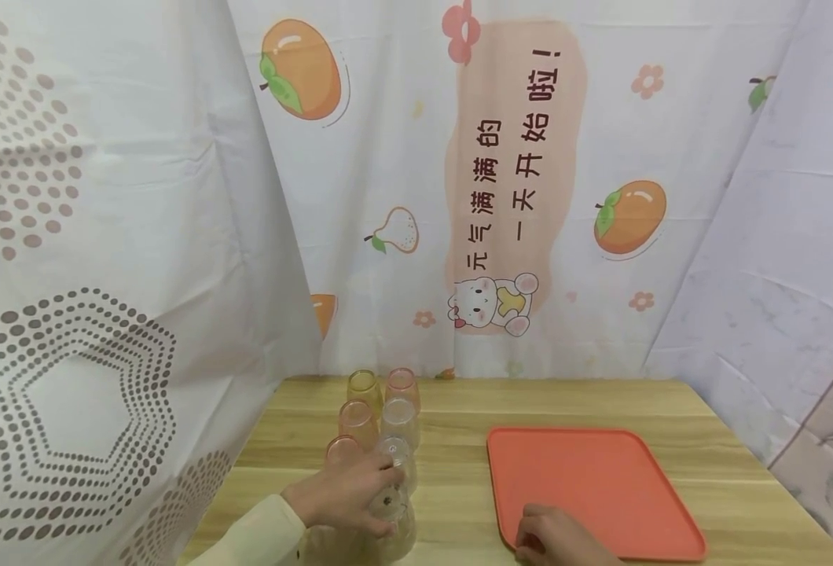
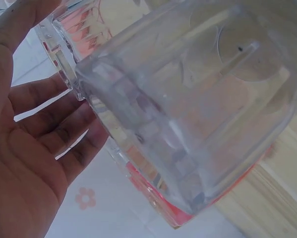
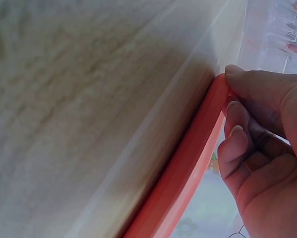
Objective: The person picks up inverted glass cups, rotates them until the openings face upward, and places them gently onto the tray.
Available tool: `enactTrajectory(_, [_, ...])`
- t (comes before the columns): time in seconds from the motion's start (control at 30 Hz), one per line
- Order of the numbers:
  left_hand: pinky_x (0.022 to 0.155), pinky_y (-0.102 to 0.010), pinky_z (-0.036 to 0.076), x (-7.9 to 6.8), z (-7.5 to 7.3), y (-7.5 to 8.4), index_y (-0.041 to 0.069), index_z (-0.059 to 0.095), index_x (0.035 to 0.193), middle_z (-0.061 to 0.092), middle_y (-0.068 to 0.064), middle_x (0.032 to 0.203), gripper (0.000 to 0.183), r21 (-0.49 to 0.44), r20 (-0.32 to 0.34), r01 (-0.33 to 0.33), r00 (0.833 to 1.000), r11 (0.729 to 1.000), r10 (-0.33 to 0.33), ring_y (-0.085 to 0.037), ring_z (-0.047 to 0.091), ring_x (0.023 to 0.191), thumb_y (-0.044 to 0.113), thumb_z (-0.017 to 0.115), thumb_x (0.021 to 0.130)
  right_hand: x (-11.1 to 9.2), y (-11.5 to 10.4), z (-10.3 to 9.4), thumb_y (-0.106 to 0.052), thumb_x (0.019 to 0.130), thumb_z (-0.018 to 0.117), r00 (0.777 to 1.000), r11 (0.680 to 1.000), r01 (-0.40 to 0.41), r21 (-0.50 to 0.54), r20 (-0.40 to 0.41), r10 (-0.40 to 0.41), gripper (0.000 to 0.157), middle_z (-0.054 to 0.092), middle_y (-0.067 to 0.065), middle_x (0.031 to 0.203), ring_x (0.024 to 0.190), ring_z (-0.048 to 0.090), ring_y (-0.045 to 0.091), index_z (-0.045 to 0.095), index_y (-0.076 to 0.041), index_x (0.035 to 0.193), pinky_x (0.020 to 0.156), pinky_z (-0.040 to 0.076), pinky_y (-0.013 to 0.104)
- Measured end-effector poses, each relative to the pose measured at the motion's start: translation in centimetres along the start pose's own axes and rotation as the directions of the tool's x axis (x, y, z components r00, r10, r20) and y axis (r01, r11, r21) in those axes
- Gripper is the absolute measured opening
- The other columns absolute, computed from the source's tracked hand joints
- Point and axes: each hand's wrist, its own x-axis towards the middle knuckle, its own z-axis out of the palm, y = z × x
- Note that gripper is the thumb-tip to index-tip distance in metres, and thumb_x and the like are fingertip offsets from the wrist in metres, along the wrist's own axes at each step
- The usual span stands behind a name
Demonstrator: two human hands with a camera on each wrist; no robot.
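My left hand reaches over the near end of two rows of upside-down drinking glasses. Its thumb and fingers curl round the base of the front right clear glass. In the left wrist view, a large clear glass fills the foreground, and the fingers pass behind the base of another glass. At the near left corner of a flat red tray, my right hand pinches the rim. The right wrist view shows thumb and index fingertip meeting at the tray's edge.
Farther back stand a yellow glass, a pink glass and several more pink and clear ones. All are on a wooden table with the tray to their right. Printed curtains enclose the table at the back and sides.
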Motion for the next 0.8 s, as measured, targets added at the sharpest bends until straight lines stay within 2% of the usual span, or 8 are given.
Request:
enactTrajectory(0.17, [0.072,-0.014,0.045,-0.03,-0.19,0.09,0.016,0.065,0.123,0.054,0.008,0.11,0.06,0.003,-0.003,-0.002,1.0,1.0,0.002,0.002,0.045,0.089,0.055,0.082,0.081,0.06,-0.14,-0.12,-0.023,0.092,0.078,1.0,1.0,0.006,-0.007,-0.001,-0.006,0.01,0.05,-0.022,0.081,0.068,0.047,-0.006,0.073,-0.021,0.084,0.058,0.045,0.02])
enactTrajectory(0.53, [0.071,-0.015,0.045,0.15,-0.42,0.28,0.013,0.067,0.122,0.053,0.007,0.111,0.059,0.002,-0.039,-0.033,0.999,0.999,0.033,0.001,0.046,0.087,0.051,0.082,0.081,-0.08,-0.29,-0.3,-0.021,0.092,0.078,0.999,1.0,0.029,0.005,-0.013,-0.029,0.009,0.051,-0.022,0.08,0.069,0.047,-0.007,0.074,-0.019,0.084,0.058,0.046,0.02])
enactTrajectory(0.8, [0.073,-0.013,0.044,0.45,-0.59,0.39,0.01,0.067,0.123,0.054,0.006,0.113,0.059,-0.01,-0.059,-0.042,0.997,0.999,0.041,-0.001,0.046,0.094,0.052,0.079,0.083,-0.3,-0.62,-0.55,-0.019,0.094,0.076,1.0,0.998,-0.005,0.058,0.004,0.004,0.009,0.05,-0.022,0.081,0.069,0.048,-0.006,0.074,-0.019,0.085,0.06,0.047,0.02])
